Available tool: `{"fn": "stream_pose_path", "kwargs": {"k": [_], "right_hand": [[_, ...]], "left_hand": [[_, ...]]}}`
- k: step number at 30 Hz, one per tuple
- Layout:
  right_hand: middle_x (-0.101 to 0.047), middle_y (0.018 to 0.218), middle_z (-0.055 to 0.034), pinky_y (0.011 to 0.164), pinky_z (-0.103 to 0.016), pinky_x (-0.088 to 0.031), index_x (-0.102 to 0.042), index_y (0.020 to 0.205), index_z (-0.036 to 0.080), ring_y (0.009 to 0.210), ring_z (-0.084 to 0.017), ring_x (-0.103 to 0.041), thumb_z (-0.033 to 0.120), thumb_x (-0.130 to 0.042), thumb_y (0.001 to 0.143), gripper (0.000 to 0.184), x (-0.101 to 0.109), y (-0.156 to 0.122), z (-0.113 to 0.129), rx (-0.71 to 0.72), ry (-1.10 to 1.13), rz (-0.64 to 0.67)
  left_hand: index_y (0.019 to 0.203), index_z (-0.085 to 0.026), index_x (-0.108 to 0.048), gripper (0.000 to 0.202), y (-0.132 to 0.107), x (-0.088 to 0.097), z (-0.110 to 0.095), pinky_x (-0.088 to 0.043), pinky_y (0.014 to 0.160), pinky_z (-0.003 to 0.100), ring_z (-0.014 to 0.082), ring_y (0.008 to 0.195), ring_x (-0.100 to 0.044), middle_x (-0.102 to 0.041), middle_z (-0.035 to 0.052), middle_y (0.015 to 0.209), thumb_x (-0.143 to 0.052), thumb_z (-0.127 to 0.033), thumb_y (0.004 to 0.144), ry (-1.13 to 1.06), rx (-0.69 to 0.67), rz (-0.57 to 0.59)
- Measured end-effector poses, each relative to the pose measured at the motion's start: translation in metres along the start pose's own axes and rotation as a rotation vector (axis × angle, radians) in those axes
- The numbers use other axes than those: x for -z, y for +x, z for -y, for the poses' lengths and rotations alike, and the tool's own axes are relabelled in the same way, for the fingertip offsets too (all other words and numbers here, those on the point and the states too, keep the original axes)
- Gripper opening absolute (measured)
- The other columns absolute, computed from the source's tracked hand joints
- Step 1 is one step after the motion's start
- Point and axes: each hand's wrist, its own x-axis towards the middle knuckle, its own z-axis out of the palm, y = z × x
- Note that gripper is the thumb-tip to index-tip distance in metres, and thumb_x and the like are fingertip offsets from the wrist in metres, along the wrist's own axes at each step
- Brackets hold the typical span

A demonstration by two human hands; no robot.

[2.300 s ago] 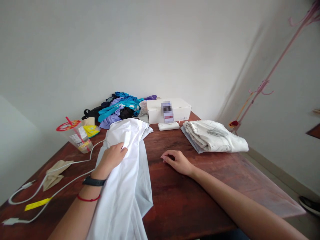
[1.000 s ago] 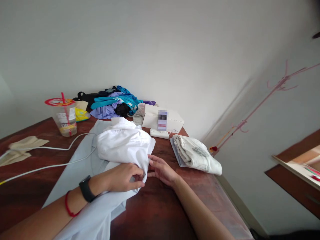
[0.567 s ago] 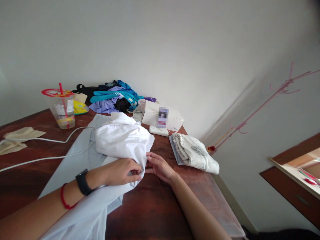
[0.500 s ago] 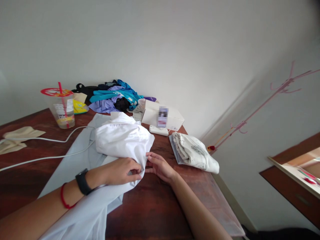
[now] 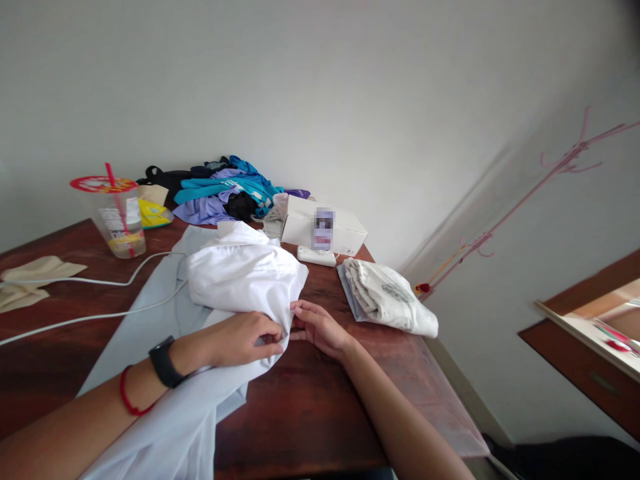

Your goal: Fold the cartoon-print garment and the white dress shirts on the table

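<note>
A white shirt [image 5: 240,273] lies partly bunched on the dark wooden table [image 5: 300,413], its longer part spreading down toward the near left. My left hand [image 5: 247,340] rests across the cloth, its curled fingers gripping the fabric near the right-hand edge. Facing it, my right hand [image 5: 320,330] holds that same edge lightly between its fingers; some fingertips are hidden by the cloth. The two hands are close together but not visibly touching.
At the left stand a plastic cup [image 5: 123,223] with a red straw and a white cable [image 5: 100,319]. Behind are a heap of clothes [image 5: 225,193] and a white box [image 5: 300,220]. Folded cloth [image 5: 385,297] lies right, near a pink coat rack [image 5: 525,193] by the wall.
The view has shifted very slightly. Both hands keep practically the same hold on the shirt, and the cloth looks almost unchanged.
</note>
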Motion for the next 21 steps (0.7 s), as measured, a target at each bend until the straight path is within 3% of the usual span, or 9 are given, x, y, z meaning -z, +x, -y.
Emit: {"fn": "stream_pose_path", "kwargs": {"k": [14, 16, 19, 21], "right_hand": [[-0.066, 0.09, 0.0005, 0.077, -0.031, -0.058, -0.063, 0.104, 0.02, 0.081, -0.015, -0.067, 0.045, -0.084, 0.077, 0.043, -0.004, 0.0, 0.0, 0.016, -0.059, -0.018], [-0.067, 0.09, 0.0007, 0.072, -0.03, -0.056, -0.06, 0.108, 0.022, 0.078, -0.016, -0.066, 0.048, -0.085, 0.075, 0.049, -0.008, 0.003, -0.005, 0.059, -0.145, -0.035], [-0.065, 0.076, 0.0026, 0.062, -0.026, -0.049, -0.059, 0.107, 0.023, 0.067, -0.016, -0.061, 0.053, -0.082, 0.077, 0.049, -0.013, 0.008, -0.014, 0.161, -0.376, -0.102], [-0.06, 0.069, 0.0035, 0.06, -0.026, -0.044, -0.062, 0.098, 0.022, 0.063, -0.014, -0.055, 0.056, -0.076, 0.082, 0.04, -0.013, 0.011, -0.02, 0.243, -0.531, -0.168]], "left_hand": [[0.083, -0.02, -0.068, 0.026, 0.0, 0.0, -0.001, -0.038, 0.068, 0.027, 0.0178, 0.073, -0.061, -0.069, 0.0018, 0.079, -0.056, -0.037, 0.097, -0.005, 0.016, 0.001], [0.095, -0.02, -0.07, 0.02, -0.002, 0.0, -0.003, -0.043, 0.077, 0.028, 0.0208, 0.084, -0.066, -0.073, 0.0035, 0.094, -0.06, -0.037, 0.095, 0.0, 0.021, 0.014], [0.116, -0.017, -0.068, 0.038, -0.004, -0.002, -0.005, -0.043, 0.098, 0.034, 0.0299, 0.112, -0.065, -0.07, 0.0106, 0.121, -0.069, -0.042, 0.088, 0.037, 0.025, 0.027], [0.121, -0.015, -0.067, 0.045, -0.006, -0.004, -0.006, -0.043, 0.102, 0.036, 0.0322, 0.118, -0.063, -0.068, 0.0128, 0.126, -0.07, -0.045, 0.087, 0.051, 0.023, 0.039]]}}
